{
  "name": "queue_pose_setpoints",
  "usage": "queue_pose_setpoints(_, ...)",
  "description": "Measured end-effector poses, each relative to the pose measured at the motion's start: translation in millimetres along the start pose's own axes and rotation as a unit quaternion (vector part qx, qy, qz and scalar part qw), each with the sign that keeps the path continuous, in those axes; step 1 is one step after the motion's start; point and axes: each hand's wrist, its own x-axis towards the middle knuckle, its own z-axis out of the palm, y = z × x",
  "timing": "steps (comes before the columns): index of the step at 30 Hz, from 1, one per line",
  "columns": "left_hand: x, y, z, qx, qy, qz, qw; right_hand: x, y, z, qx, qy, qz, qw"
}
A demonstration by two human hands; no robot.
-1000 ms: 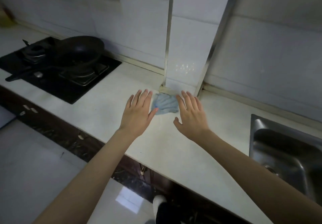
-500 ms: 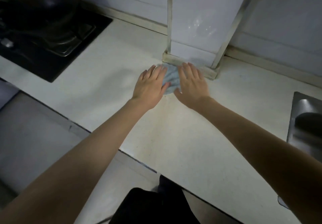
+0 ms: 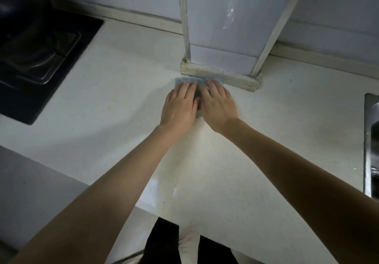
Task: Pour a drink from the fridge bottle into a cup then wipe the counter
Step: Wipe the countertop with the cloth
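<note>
A small blue cloth [image 3: 180,80] lies on the white counter [image 3: 114,107], tight against the foot of a white tiled pillar [image 3: 221,29]. Both my hands rest on it side by side, palms down and fingers stretched out. My left hand [image 3: 179,107] covers its left part and my right hand [image 3: 218,105] its right part, so only the cloth's far edge and a strip between the hands show. No bottle or cup is in view.
A black gas hob [image 3: 39,58] with a dark pan [image 3: 18,3] on it is set into the counter at the left. The rim of a steel sink [image 3: 371,140] shows at the right edge. The counter's front edge runs just below my forearms.
Both hands slid forward and together, from beside the cloth onto it. The view tilted down and closer to the counter.
</note>
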Motion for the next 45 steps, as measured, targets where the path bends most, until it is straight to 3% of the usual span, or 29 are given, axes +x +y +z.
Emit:
queue_pose_setpoints(4, 21, -6, 14, -0.030, -0.002, -0.007, 1.000, 14, -3, 14, -0.030, -0.021, -0.001, 0.999)
queue_pose_setpoints(8, 27, -20, 42, 0.047, -0.057, 0.017, 0.997, 18, -6, 24, -0.052, -0.031, 0.017, 0.998)
queue_pose_setpoints(14, 29, -25, 50, 0.075, -0.054, 0.036, 0.995, 20, -8, 26, -0.078, -0.040, 0.022, 0.996)
queue_pose_setpoints(20, 22, -33, 43, 0.085, -0.068, 0.061, 0.992, 13, -16, 24, -0.024, -0.035, 0.040, 0.998)
queue_pose_setpoints(23, 18, -40, 36, 0.068, -0.080, 0.056, 0.993, 5, -23, 15, 0.057, 0.022, 0.110, 0.992)
queue_pose_setpoints(26, 19, -39, 24, 0.039, -0.104, 0.051, 0.992, -17, -14, 12, 0.023, 0.071, 0.221, 0.972)
queue_pose_setpoints(30, 21, -21, 25, 0.025, -0.135, 0.060, 0.989, -69, 16, 16, -0.004, 0.059, 0.306, 0.950)
queue_pose_setpoints(35, 27, -5, 38, 0.062, -0.127, 0.039, 0.989, -123, 27, 21, 0.009, 0.054, 0.321, 0.945)
queue_pose_setpoints(45, 0, -21, 38, 0.065, -0.123, 0.140, 0.980, -155, 21, 44, 0.030, 0.075, 0.340, 0.937)
